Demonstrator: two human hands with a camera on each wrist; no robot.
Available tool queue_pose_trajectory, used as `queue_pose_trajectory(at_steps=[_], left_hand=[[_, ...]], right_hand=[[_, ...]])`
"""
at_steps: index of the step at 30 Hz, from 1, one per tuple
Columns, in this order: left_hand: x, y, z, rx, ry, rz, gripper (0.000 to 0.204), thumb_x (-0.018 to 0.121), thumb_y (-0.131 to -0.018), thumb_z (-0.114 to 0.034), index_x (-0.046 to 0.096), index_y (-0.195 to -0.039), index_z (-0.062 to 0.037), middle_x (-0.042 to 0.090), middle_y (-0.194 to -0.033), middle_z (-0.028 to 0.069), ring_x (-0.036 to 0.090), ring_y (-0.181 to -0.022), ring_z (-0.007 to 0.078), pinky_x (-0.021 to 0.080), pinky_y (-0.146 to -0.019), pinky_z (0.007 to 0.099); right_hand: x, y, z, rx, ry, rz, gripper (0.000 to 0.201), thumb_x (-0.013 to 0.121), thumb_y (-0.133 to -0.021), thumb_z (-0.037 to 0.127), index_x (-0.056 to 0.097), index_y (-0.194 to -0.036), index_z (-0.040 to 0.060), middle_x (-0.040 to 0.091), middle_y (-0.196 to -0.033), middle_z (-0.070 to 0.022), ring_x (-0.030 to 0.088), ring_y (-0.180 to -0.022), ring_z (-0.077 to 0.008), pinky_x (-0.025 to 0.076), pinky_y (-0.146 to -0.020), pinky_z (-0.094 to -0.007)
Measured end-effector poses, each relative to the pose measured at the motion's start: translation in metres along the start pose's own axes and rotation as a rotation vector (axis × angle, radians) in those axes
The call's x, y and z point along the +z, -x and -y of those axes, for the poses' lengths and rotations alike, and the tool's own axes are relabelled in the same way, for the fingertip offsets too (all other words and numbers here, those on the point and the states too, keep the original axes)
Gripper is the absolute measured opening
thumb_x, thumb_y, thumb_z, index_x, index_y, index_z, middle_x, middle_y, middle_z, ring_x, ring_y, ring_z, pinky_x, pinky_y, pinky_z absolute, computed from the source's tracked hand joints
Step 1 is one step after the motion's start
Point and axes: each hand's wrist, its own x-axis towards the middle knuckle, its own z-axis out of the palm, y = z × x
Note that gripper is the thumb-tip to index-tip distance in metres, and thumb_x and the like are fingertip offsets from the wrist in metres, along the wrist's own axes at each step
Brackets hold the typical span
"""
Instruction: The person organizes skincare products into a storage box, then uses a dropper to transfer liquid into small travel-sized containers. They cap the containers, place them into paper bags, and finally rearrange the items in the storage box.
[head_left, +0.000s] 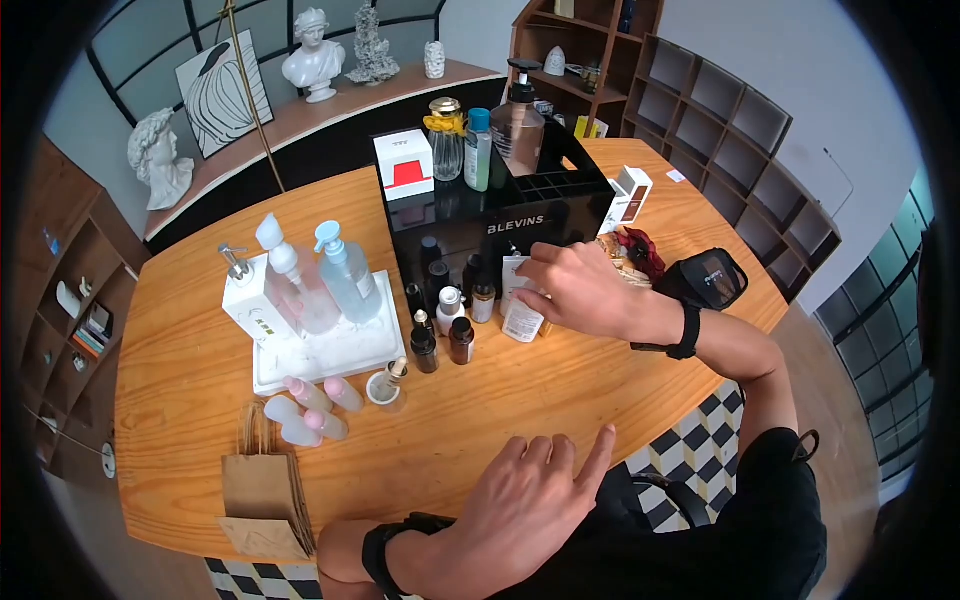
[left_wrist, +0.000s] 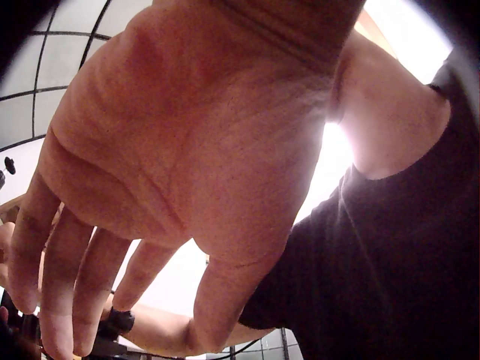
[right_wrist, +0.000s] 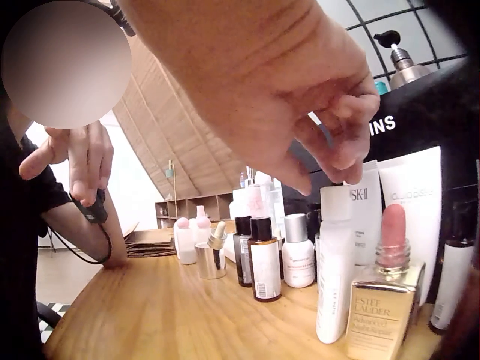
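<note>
My right hand (head_left: 575, 285) hovers over skincare tubes at the front of a black organizer (head_left: 440, 225) lettered BLEVINS. Its fingers bend loosely down, fingertips right at the cap of a slim white bottle (right_wrist: 335, 262) that stands upright on the table; the thumb is apart from it. White tubes, one marked SK-II (right_wrist: 365, 214), stand just behind, and a gold glass bottle (right_wrist: 379, 315) with a pink rounded top stands beside it. Near the front table edge, my left hand (head_left: 525, 505) hangs palm down, fingers spread, holding nothing; its palm fills the left wrist view.
Small brown bottles (head_left: 461, 342) stand left of the tubes. A white tray (head_left: 330, 352) carries pump bottles. Pink-capped bottles (head_left: 325, 423), a dropper jar (head_left: 385, 388) and folded paper bags (head_left: 262, 490) lie left; a black pouch (head_left: 708, 278) sits right.
</note>
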Motion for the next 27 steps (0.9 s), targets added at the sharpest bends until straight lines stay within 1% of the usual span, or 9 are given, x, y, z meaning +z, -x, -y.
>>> queue_pose_trajectory(at_steps=[9,11,12,15,17,18,21,23,27], left_hand=[[-0.001,0.002,0.001,0.003,-0.002,-0.013,0.062,0.068,-0.091,-0.014,0.057,-0.150,0.0044,0.065,-0.086,0.0118,0.065,-0.076,0.0228,0.052,-0.072,0.0359],[-0.008,0.004,-0.003,-0.062,0.115,-0.007,0.067,0.075,-0.094,-0.025,0.054,-0.152,0.0005,0.070,-0.111,0.0212,0.068,-0.106,0.0351,0.052,-0.099,0.0459],[-0.008,0.005,-0.002,-0.064,0.117,-0.009,0.067,0.075,-0.094,-0.025,0.054,-0.152,0.0005,0.070,-0.111,0.0212,0.068,-0.106,0.0351,0.052,-0.099,0.0459],[-0.005,0.003,0.000,-0.057,0.121,-0.029,0.065,0.074,-0.095,-0.025,0.054,-0.151,0.0005,0.070,-0.111,0.0214,0.068,-0.107,0.0354,0.052,-0.099,0.0464],[0.000,0.000,0.003,0.020,0.027,0.031,0.063,0.069,-0.090,-0.012,0.057,-0.149,0.0056,0.066,-0.086,0.0119,0.065,-0.077,0.0227,0.052,-0.072,0.0361],[0.001,0.000,0.003,0.020,0.024,0.030,0.063,0.069,-0.090,-0.012,0.057,-0.149,0.0056,0.066,-0.086,0.0119,0.065,-0.077,0.0227,0.052,-0.072,0.0361],[0.001,0.001,0.002,0.019,0.009,-0.004,0.065,0.070,-0.089,-0.011,0.057,-0.149,0.0064,0.065,-0.085,0.0114,0.065,-0.078,0.0225,0.052,-0.072,0.0359],[-0.006,0.004,-0.001,-0.047,0.097,-0.040,0.065,0.073,-0.095,-0.026,0.054,-0.151,0.0006,0.070,-0.111,0.0218,0.068,-0.107,0.0359,0.052,-0.099,0.0468],[-0.008,0.006,-0.002,-0.052,0.087,-0.056,0.064,0.072,-0.096,-0.027,0.054,-0.152,0.0006,0.070,-0.112,0.0223,0.067,-0.108,0.0366,0.052,-0.100,0.0469]], right_hand=[[-0.005,0.000,-0.011,0.030,-0.250,0.064,0.024,0.080,-0.088,0.018,0.075,-0.097,-0.0034,0.075,-0.092,-0.0215,0.075,-0.080,-0.0375,0.061,-0.070,-0.0440],[-0.036,-0.009,-0.010,0.073,-0.359,0.037,0.024,0.080,-0.085,0.015,0.075,-0.099,-0.0045,0.075,-0.085,-0.0216,0.076,-0.075,-0.0336,0.060,-0.068,-0.0413],[-0.059,-0.013,-0.002,0.226,-0.517,0.032,0.024,0.080,-0.085,0.013,0.075,-0.100,-0.0045,0.073,-0.081,-0.0187,0.074,-0.069,-0.0270,0.058,-0.065,-0.0401],[-0.090,-0.035,-0.012,0.150,-0.493,-0.213,0.027,0.076,-0.089,0.018,0.076,-0.104,-0.0033,0.072,-0.082,-0.0114,0.065,-0.072,-0.0156,0.054,-0.066,-0.0344],[-0.107,-0.056,-0.021,0.109,-0.383,-0.259,0.028,0.075,-0.092,0.022,0.077,-0.109,-0.0011,0.071,-0.084,-0.0073,0.063,-0.074,-0.0131,0.051,-0.064,-0.0319],[-0.111,-0.067,-0.026,0.100,-0.329,-0.272,0.028,0.075,-0.095,0.023,0.077,-0.112,0.0009,0.070,-0.086,-0.0041,0.060,-0.075,-0.0099,0.047,-0.062,-0.0292],[-0.103,-0.104,-0.039,0.032,-0.243,-0.319,0.031,0.075,-0.097,0.024,0.076,-0.115,-0.0011,0.073,-0.088,-0.0099,0.066,-0.078,-0.0176,0.053,-0.067,-0.0339],[-0.089,-0.126,-0.043,0.043,-0.155,-0.276,0.033,0.074,-0.094,0.023,0.076,-0.113,-0.0040,0.077,-0.095,-0.0195,0.075,-0.087,-0.0299,0.059,-0.081,-0.0404],[-0.055,-0.158,-0.055,0.100,-0.071,-0.211,0.032,0.071,-0.089,0.022,0.079,-0.112,0.0006,0.077,-0.108,-0.0257,0.074,-0.105,-0.0428,0.058,-0.100,-0.0487]])
